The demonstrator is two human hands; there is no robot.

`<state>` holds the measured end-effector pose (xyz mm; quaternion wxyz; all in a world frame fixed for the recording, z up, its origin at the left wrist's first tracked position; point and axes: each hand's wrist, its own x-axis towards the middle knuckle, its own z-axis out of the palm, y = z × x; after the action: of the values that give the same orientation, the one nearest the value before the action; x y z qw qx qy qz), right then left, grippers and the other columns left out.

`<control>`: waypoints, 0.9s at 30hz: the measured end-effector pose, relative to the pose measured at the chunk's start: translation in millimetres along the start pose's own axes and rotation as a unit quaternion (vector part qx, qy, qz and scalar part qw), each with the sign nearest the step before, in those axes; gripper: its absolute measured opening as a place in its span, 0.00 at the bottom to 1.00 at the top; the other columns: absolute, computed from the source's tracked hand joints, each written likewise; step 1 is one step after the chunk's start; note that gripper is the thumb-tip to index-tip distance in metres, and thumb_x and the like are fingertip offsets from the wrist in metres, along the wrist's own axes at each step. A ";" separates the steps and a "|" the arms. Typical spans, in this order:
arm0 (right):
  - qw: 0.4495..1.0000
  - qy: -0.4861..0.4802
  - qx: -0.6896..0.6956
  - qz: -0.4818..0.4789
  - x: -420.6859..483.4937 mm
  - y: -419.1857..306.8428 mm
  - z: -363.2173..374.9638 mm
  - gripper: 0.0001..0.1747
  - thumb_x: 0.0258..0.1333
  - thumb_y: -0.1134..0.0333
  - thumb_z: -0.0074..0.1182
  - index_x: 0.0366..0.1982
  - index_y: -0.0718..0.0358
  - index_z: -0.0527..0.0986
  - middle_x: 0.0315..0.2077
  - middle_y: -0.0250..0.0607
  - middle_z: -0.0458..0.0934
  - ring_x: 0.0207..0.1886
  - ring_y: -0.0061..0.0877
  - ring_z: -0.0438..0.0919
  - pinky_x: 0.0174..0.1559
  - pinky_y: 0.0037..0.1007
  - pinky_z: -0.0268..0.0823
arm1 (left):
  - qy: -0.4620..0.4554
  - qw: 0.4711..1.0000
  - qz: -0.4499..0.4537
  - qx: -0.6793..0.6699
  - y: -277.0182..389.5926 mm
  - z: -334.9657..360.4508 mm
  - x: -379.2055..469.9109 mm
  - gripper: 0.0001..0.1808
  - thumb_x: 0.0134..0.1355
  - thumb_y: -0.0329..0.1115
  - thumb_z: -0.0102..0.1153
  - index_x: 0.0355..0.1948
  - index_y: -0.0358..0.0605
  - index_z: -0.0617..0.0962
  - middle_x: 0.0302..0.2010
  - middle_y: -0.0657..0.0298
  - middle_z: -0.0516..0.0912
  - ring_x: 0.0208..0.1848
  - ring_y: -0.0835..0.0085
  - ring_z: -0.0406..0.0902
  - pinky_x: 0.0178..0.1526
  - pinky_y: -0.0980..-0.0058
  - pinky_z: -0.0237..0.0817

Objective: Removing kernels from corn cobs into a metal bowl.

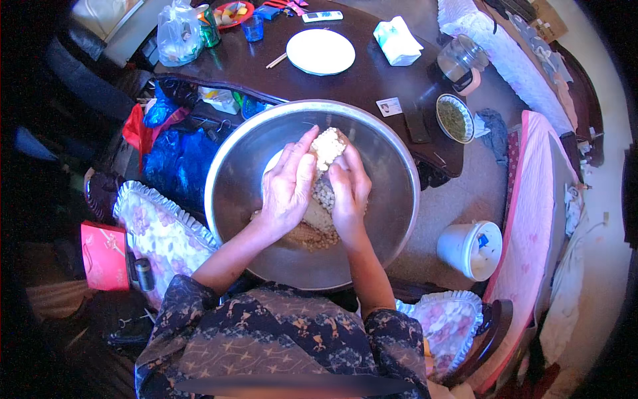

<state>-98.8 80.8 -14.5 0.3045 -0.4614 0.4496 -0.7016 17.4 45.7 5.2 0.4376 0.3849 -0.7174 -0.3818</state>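
Note:
A wide metal basin (394, 199) lies before me, and both hands are over it. Pale, round kernels or beans (328, 145) are gathered in a clump between the hands. My left hand (289, 187) curves along the clump's left side. On the other side, my right hand (350, 192) has its fingers curled against it. More kernels (324, 194) show just below the clump, between the palms. Lower in the basin is a brownish heap of grains (309, 234), partly covered by my left hand and wrist. A white, rounded thing behind my left hand is mostly hidden.
Beyond the basin, a dark table (249, 70) bears a white plate (320, 52), chopsticks (275, 61), a tissue pack (397, 41), a glass pitcher (456, 60) and a patterned bowl of green bits (452, 117). A white bucket (456, 252) stands at right; blue plastic bags (179, 162) lie left.

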 end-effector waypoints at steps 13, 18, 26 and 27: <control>0.976 -0.012 -0.219 0.016 1.9 -7.2 -1.3 0.20 0.64 0.73 0.42 0.57 0.69 0.67 0.38 0.54 0.79 0.41 0.32 0.81 0.43 0.29 0.72 | 0.028 0.996 0.071 0.047 -5.7 5.6 -1.4 0.20 0.68 0.35 0.47 0.59 0.41 0.73 0.39 0.49 0.79 0.39 0.56 0.81 0.41 0.64 0.72; 0.998 0.019 -0.064 -0.015 2.6 -4.8 1.2 0.19 0.61 0.74 0.44 0.54 0.70 0.69 0.39 0.51 0.80 0.45 0.30 0.81 0.46 0.26 0.71 | 0.015 0.996 0.039 0.082 -3.8 4.7 -3.0 0.20 0.68 0.35 0.49 0.60 0.42 0.73 0.38 0.50 0.78 0.36 0.55 0.81 0.37 0.64 0.73; 0.987 0.003 -0.160 0.000 2.2 -2.3 -1.9 0.20 0.57 0.78 0.43 0.52 0.70 0.70 0.37 0.46 0.81 0.40 0.24 0.80 0.41 0.25 0.72 | 0.013 0.986 0.060 0.154 0.2 3.4 -3.4 0.20 0.67 0.34 0.49 0.59 0.41 0.74 0.39 0.50 0.79 0.37 0.54 0.80 0.39 0.63 0.73; 0.985 -0.001 -0.170 0.022 1.4 0.0 -3.7 0.20 0.56 0.79 0.43 0.52 0.70 0.70 0.37 0.45 0.81 0.38 0.24 0.80 0.39 0.24 0.72 | 0.013 0.986 0.060 0.154 -0.4 3.3 -3.4 0.20 0.67 0.34 0.49 0.59 0.41 0.74 0.39 0.50 0.79 0.37 0.54 0.80 0.39 0.63 0.73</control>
<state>-102.7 80.9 -14.5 0.2375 -0.4973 0.5722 -0.6074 15.6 49.3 2.5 0.4045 0.4086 -0.7836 -0.2353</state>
